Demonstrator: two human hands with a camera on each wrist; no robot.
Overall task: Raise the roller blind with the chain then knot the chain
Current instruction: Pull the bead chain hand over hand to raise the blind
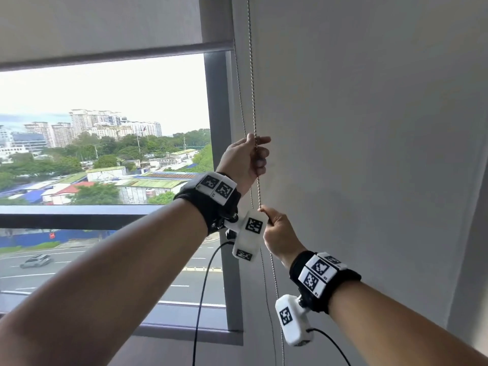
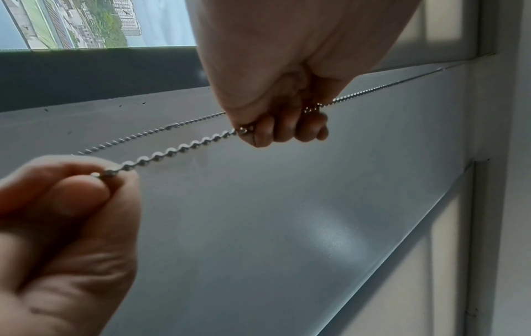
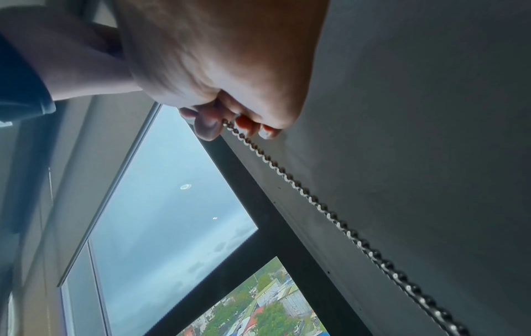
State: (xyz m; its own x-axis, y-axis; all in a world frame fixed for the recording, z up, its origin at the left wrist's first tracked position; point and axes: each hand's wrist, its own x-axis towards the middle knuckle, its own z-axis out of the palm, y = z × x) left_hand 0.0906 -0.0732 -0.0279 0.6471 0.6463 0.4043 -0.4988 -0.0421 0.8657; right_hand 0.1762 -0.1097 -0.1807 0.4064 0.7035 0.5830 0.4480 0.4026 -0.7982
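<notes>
The grey roller blind (image 1: 92,22) hangs partly raised, its bottom bar (image 1: 118,55) across the upper window. A metal bead chain (image 1: 253,101) drops in two strands along the right window edge. My left hand (image 1: 248,157) grips the front strand, fingers curled round it. About a hand's length lower, my right hand (image 1: 274,228) pinches the same strand between thumb and fingers. In the left wrist view the chain (image 2: 178,147) runs taut from the left hand (image 2: 273,102) to the right hand (image 2: 57,216). Below the right hand (image 3: 229,79) the chain (image 3: 316,204) hangs on.
A dark window post (image 1: 219,128) stands just left of the chain, and a plain white wall (image 1: 369,154) lies to its right. A horizontal rail (image 1: 79,215) crosses the glass. Black camera cables (image 1: 203,299) hang from both wrists.
</notes>
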